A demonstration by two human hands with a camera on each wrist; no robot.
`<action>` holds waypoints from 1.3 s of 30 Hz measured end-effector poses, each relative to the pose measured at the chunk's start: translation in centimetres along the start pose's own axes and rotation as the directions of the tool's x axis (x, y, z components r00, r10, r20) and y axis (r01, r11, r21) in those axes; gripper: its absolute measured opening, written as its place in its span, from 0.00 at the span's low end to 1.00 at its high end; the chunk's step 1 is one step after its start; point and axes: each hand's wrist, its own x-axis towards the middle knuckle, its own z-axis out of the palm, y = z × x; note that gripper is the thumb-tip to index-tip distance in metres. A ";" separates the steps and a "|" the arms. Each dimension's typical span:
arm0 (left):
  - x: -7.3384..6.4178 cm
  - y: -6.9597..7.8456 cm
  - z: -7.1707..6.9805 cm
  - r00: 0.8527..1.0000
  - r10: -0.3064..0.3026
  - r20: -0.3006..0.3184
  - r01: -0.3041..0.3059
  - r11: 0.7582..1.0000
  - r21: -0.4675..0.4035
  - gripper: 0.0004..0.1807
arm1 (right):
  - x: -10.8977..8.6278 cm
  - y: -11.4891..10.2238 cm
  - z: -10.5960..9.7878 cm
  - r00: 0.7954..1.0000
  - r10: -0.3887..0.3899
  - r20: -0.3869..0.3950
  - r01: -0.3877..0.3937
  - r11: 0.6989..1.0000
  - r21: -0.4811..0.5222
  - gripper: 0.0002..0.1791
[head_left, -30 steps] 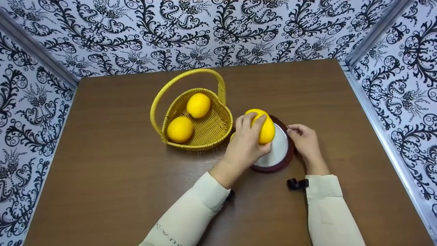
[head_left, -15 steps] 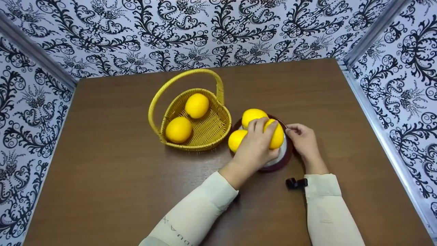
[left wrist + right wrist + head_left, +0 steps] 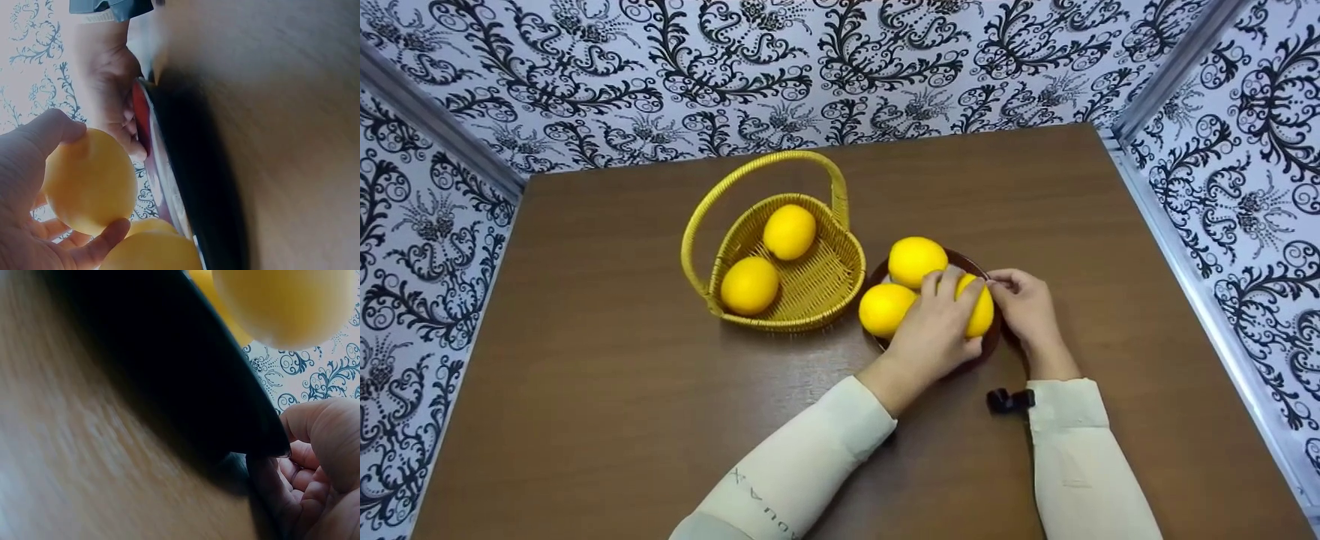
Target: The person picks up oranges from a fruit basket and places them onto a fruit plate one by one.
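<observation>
My left hand (image 3: 931, 330) grips a yellow lemon (image 3: 982, 313) over the right part of a round plate (image 3: 991, 341) with a dark red rim. In the left wrist view, fingers and thumb curl round this lemon (image 3: 93, 183), which appears slightly off the plate. Two other lemons sit on the plate, a rear one (image 3: 917, 262) and a left one (image 3: 886, 309). At the plate's right edge my right hand (image 3: 1027, 311) pinches the rim between thumb and fingers. The right wrist view shows the plate's dark underside (image 3: 169, 365), seemingly tilted by the camera angle.
Left of the plate stands a yellow woven basket (image 3: 851, 289) with a tall arched handle (image 3: 765, 159). Two lemons (image 3: 750, 286) lie in its left and rear parts. Patterned walls (image 3: 840, 75) border the brown wooden table (image 3: 607, 375) at the back and sides.
My left hand has carried its lemon right and slightly down, away from the two lemons on the plate. My right hand keeps its pinch on the rim.
</observation>
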 end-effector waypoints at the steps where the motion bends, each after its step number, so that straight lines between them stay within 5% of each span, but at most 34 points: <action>1: 0.0 0.1 0.1 1.000 0.000 0.007 0.000 1.000 0.000 0.39 | 0.0 0.0 0.0 1.000 0.000 0.002 0.000 1.000 0.002 0.17; 19: -0.3 0.9 0.9 0.995 -0.018 0.098 0.013 0.999 0.050 0.41 | 0.1 0.0 0.3 1.000 -0.001 -0.028 0.002 1.000 0.024 0.16; 39: -0.7 0.8 1.1 0.995 -0.016 0.102 0.005 0.995 0.104 0.42 | -0.1 -0.3 0.2 1.000 -0.007 -0.029 0.007 1.000 -0.001 0.17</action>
